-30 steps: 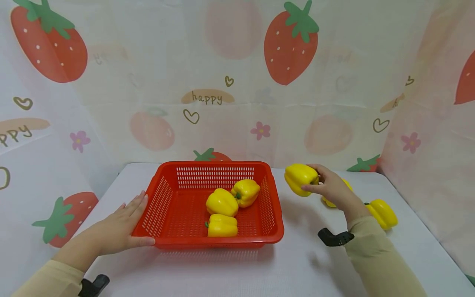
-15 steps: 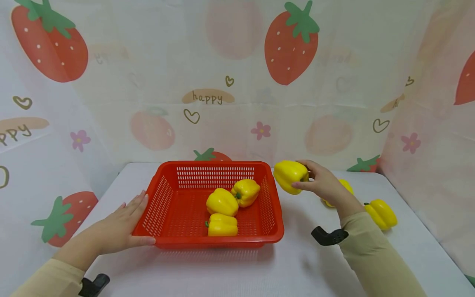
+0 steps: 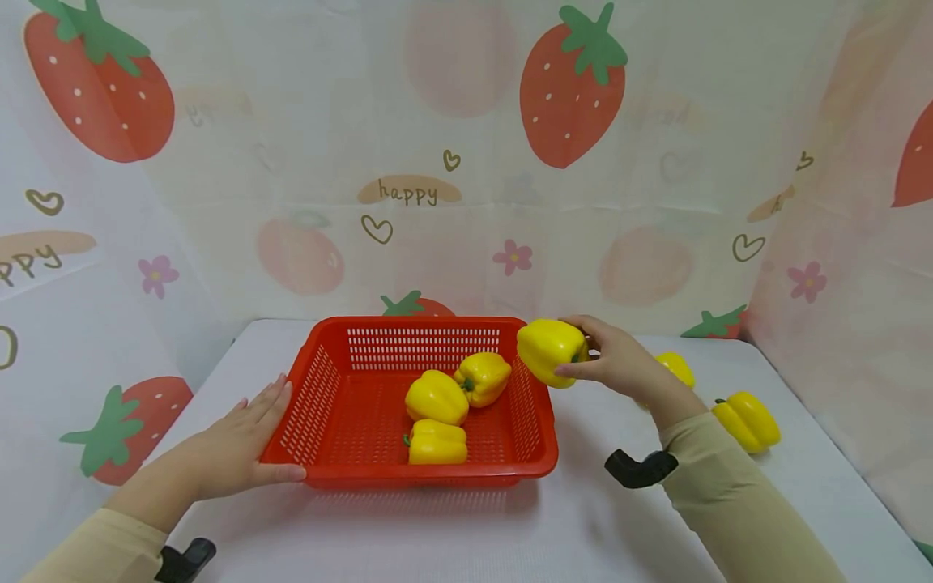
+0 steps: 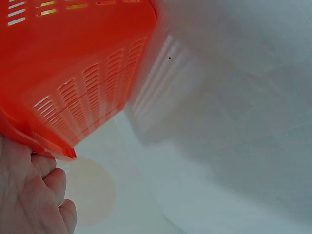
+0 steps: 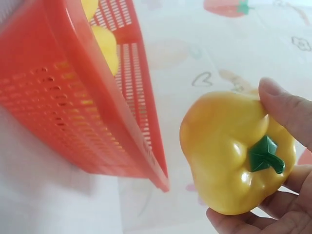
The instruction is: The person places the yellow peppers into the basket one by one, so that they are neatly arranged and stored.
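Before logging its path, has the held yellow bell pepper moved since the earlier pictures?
Yes: the held yellow bell pepper moved left in the head view, now overlapping the stationary red plastic basket.

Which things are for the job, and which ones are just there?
For the job, it seems:
red basket
held pepper
three peppers in the basket
two peppers outside it

Just there:
white table
strawberry sheet

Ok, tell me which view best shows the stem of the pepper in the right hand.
The right wrist view: the green stem shows close and uncovered on the held yellow pepper. The head view shows just a bit beside the right hand; the left wrist view, none.
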A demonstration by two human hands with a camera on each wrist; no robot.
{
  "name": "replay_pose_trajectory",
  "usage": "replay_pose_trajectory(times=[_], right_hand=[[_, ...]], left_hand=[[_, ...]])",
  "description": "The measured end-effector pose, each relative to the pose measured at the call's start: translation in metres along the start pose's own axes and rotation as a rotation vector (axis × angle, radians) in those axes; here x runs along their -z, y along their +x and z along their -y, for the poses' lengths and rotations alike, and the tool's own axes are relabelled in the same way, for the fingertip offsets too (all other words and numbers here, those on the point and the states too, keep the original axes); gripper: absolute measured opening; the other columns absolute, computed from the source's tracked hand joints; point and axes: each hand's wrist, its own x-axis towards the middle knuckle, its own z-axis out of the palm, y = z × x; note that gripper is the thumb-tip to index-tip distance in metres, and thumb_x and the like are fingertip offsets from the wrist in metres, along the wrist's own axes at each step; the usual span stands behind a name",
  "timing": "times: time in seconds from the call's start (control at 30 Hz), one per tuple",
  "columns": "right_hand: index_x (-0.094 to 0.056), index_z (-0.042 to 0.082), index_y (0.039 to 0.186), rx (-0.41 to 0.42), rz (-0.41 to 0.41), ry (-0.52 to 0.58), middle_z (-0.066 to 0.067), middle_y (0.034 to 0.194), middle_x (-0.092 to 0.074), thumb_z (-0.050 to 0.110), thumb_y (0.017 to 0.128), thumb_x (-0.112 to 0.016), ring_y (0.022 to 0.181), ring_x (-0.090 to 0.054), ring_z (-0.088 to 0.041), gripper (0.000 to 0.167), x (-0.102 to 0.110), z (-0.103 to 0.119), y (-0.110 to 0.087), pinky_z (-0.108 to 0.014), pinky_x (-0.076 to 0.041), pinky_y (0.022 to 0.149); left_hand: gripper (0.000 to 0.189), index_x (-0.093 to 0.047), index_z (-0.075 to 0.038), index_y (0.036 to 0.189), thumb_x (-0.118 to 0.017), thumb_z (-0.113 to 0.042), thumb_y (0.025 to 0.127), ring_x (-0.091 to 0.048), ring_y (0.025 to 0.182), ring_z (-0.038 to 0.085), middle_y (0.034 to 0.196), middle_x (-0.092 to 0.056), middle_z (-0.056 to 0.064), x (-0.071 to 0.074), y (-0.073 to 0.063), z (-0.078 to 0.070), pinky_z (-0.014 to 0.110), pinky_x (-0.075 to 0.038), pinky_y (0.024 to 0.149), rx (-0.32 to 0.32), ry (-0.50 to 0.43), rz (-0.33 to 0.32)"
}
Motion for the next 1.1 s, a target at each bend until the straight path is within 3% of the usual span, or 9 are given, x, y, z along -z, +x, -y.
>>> replay_pose_trajectory(times=[0.3,1.1], right_hand=[[-0.043,0.023,0.131,0.084,0.069,-0.054,-0.001,0.115,-0.053,0.041,0.069,-0.078,0.101,-0.051,-0.024,0.073,-0.009,0.01,0.0,-0.037,-0.05,0.085],[-0.045,0.027,0.13,0.05,0.179,-0.127,0.003,0.112,-0.055,0.048,0.065,-0.078,0.101,-0.051,-0.02,0.076,-0.032,0.025,-0.005,-0.032,-0.053,0.079]], left_hand=[[0.117,-0.011,0.0,0.145,-0.054,-0.075,0.067,-0.016,0.135,0.038,0.151,-0.012,0.019,-0.001,0.001,0.001,0.059,-0.019,0.105,-0.004,0.001,-0.004],[0.118,-0.01,0.0,0.145,-0.054,-0.075,0.066,-0.017,0.134,0.038,0.15,-0.013,0.019,-0.002,0.001,0.002,0.059,-0.021,0.104,-0.001,0.007,-0.004]])
